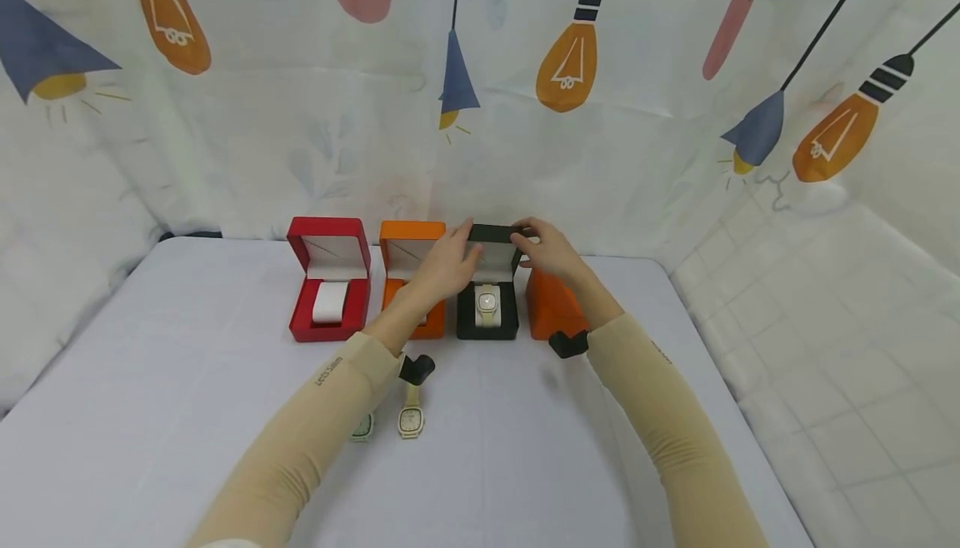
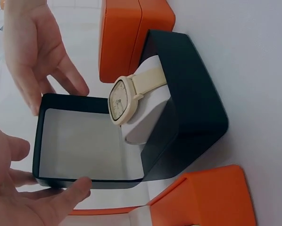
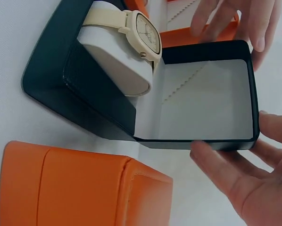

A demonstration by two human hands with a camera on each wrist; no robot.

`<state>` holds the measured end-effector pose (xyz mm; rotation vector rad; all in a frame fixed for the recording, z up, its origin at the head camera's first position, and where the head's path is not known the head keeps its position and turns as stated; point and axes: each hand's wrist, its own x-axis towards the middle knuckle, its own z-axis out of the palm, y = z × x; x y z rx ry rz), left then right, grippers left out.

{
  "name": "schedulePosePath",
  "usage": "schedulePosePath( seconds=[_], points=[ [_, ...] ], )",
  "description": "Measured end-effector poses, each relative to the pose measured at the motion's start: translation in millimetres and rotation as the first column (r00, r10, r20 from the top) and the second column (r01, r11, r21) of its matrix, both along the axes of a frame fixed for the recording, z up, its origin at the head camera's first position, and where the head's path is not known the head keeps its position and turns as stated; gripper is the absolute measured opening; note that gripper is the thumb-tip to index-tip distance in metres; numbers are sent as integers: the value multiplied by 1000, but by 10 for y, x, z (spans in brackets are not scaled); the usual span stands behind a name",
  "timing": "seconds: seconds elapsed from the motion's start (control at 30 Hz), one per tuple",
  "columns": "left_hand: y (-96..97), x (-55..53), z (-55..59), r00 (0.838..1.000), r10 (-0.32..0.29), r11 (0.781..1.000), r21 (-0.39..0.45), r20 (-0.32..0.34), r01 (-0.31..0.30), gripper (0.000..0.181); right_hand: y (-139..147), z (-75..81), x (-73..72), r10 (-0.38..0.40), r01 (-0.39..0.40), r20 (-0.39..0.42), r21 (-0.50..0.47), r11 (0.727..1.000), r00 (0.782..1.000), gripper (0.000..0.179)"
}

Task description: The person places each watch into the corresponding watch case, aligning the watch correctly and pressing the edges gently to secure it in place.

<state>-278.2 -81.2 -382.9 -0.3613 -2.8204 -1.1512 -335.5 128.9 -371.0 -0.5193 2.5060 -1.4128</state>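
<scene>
An open dark green watch box point(image 1: 487, 330) stands before me, its lid raised. Inside, a cream watch point(image 1: 487, 304) is wrapped round a white cushion point(image 3: 120, 63). My left hand point(image 1: 447, 265) holds the left side of the lid point(image 2: 79, 141), one finger along its side and others behind it. At the lid's right corner, my right hand point(image 1: 553, 250) grips the edge, thumb by the top rim and fingers behind. The pale lining of the lid faces me between the two hands.
To the left stand an open orange box point(image 1: 412, 232), partly behind my left forearm, and an open red box point(image 1: 330, 332) with a white cushion. A closed orange box point(image 1: 551, 306) is at right. Nearer lie a cream watch point(image 1: 411, 420) and a pale green watch point(image 1: 363, 427).
</scene>
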Motion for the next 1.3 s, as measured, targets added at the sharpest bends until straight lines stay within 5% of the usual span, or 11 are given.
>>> schedulePosePath(
  seconds=[0.8, 1.3],
  points=[
    [40, 34, -30, 1000, 15, 999, 39, -6, -15, 48, 42, -80, 164, -12, 12, 4, -110, 994, 1000, 35],
    [23, 51, -53, 1000, -17, 999, -32, -16, 16, 43, 71, -145, 279, -12, 8, -45, -76, 997, 999, 36]
  ],
)
